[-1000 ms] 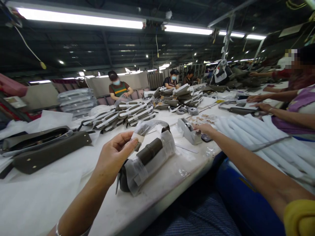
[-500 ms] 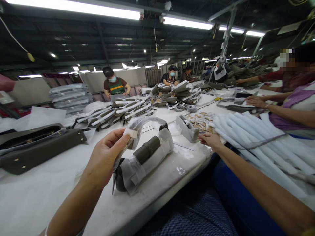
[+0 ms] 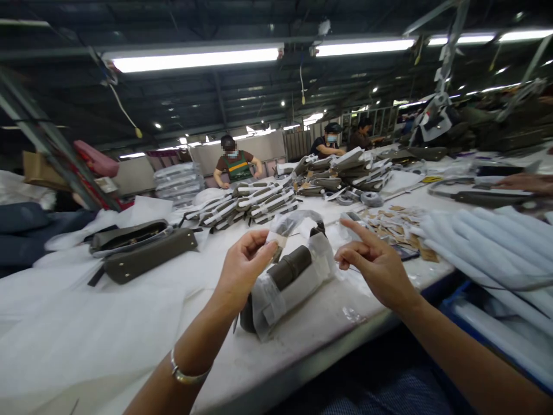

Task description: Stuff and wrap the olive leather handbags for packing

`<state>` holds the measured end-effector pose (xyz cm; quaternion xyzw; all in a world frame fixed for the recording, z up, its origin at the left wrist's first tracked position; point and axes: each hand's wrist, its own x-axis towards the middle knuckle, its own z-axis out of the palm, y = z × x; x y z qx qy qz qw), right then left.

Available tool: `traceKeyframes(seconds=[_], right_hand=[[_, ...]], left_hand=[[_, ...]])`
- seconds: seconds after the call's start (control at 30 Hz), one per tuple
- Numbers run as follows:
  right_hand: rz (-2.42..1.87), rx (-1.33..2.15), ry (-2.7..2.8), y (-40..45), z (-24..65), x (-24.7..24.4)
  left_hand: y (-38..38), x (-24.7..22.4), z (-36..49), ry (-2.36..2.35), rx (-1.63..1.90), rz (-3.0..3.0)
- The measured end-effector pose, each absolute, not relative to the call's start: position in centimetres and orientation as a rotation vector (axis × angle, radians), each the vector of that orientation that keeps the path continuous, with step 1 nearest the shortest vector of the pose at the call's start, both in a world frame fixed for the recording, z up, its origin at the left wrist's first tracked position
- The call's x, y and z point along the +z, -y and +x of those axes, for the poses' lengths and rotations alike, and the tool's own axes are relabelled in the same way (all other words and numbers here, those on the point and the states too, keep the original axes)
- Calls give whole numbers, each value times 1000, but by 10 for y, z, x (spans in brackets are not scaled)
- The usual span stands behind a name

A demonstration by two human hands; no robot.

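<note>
An olive handbag [image 3: 290, 268], partly wrapped in translucent white sheet, lies tilted on the white table [image 3: 345, 328]. My left hand [image 3: 249, 259] pinches its raised strap [image 3: 298, 222], which has clear wrapping and a small pale piece at the fingers. To the right of the bag is my right hand [image 3: 375, 262], apart from it. Its index finger points out while the thumb and other fingers curl together; anything small between them is too hard to make out. Behind this hand a grey tape dispenser [image 3: 355, 217] is partly hidden.
Another olive bag [image 3: 151, 256] lies at left, near white sheets [image 3: 108, 334]. Wrapped bags [image 3: 259, 202] are heaped ahead, with tape rolls [image 3: 371, 199] and brown paper pieces [image 3: 400, 222] nearby. White foam strips [image 3: 484, 248] fill the right. Co-workers [image 3: 237, 164] sit across the table.
My right hand has moved from the tape dispenser leftward towards the bag, its index finger now extended. My left hand still pinches the strap. The view has turned left.
</note>
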<state>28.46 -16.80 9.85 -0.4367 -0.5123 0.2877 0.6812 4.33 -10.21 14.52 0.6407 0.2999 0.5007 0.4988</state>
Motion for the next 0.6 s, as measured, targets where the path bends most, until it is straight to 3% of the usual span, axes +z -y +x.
traceKeyframes(seconds=[0.23,0.6], right_hand=[[-791,693,1339,169,217,134],[-1114,487,1468,158,208,138]], left_hand=[[107,142,44,-764,1237,1763],[112,140,37,-818,1248,1956]])
